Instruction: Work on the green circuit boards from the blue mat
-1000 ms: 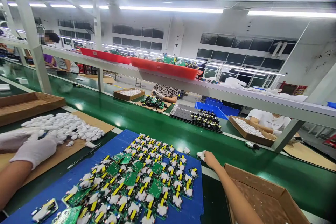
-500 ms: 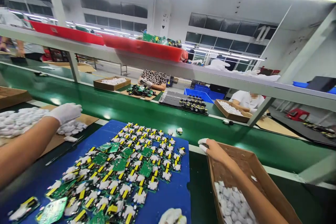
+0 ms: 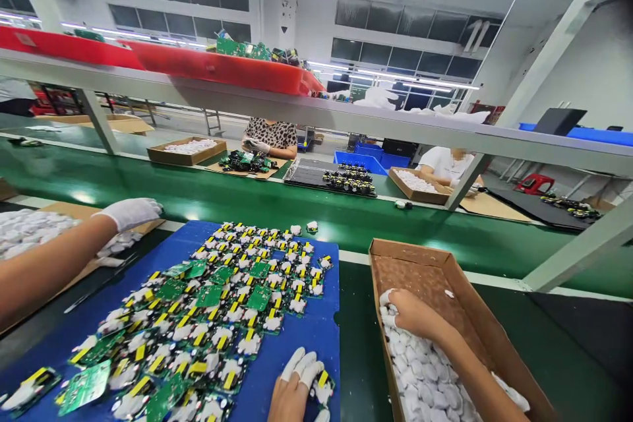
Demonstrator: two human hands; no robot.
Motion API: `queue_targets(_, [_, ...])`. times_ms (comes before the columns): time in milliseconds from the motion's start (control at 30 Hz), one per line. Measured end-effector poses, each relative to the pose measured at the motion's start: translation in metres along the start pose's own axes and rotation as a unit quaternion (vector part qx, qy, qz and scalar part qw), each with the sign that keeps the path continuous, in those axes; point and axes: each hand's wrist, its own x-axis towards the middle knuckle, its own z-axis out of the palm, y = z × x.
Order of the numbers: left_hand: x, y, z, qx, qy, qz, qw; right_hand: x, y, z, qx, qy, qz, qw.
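My left hand (image 3: 295,386), with white finger cots, lies at the front of the blue mat (image 3: 311,330). Its fingers curl around a small circuit board (image 3: 325,388) bearing white and yellow parts. My right hand (image 3: 413,313), also in finger cots, reaches into a cardboard box (image 3: 415,270). Its fingers bend down at the edge of the heap of small white pads (image 3: 430,382); whether a pad is between them is hard to see. Rows of similar circuit boards (image 3: 222,330) cover much of the mat, with some bare green boards (image 3: 171,289) on top.
A co-worker's gloved hand (image 3: 131,213) is over white pads (image 3: 30,234) at left. Tweezers (image 3: 93,287) lie beside the mat. Beyond runs a green conveyor (image 3: 237,204) with small pieces on it. Overhead, a shelf (image 3: 346,117) carries red trays (image 3: 222,69). Two people sit opposite.
My right hand has moved from the box's far left corner down to the white pads. My left hand has come further into view with the circuit board. The whole view has shifted.
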Motion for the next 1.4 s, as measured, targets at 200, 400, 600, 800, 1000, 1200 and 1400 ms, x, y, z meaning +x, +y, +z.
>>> queue_targets(200, [-0.008,0.012,-0.002,-0.102,0.079,-0.076,0.989,-0.007,-0.001,-0.004,-0.048,-0.011,-0.008,0.999])
queue_targets(400, [-0.005,0.029,-0.008,-0.285,0.08,-0.167,0.941,-0.019,-0.008,-0.018,-0.013,-0.016,-0.073,0.997])
queue_targets(600, [0.004,0.063,-0.035,-0.602,0.033,-0.378,0.703,-0.027,-0.003,-0.026,0.036,-0.026,-0.102,0.994])
queue_targets(800, [0.014,0.091,-0.055,-0.69,0.021,-0.437,0.577,-0.032,-0.001,-0.027,0.045,-0.015,-0.087,0.995])
queue_targets(1000, [0.011,0.1,-0.06,-0.712,-0.013,-0.44,0.546,-0.032,-0.001,-0.025,0.021,0.012,-0.071,0.997])
queue_targets(1200, [0.011,0.107,-0.064,-0.717,-0.01,-0.455,0.528,-0.031,0.003,-0.021,-0.006,0.017,-0.082,0.996])
queue_targets(1400, [0.004,0.093,-0.06,-0.699,-0.002,-0.4,0.593,-0.027,0.009,-0.011,-0.035,0.025,-0.065,0.997])
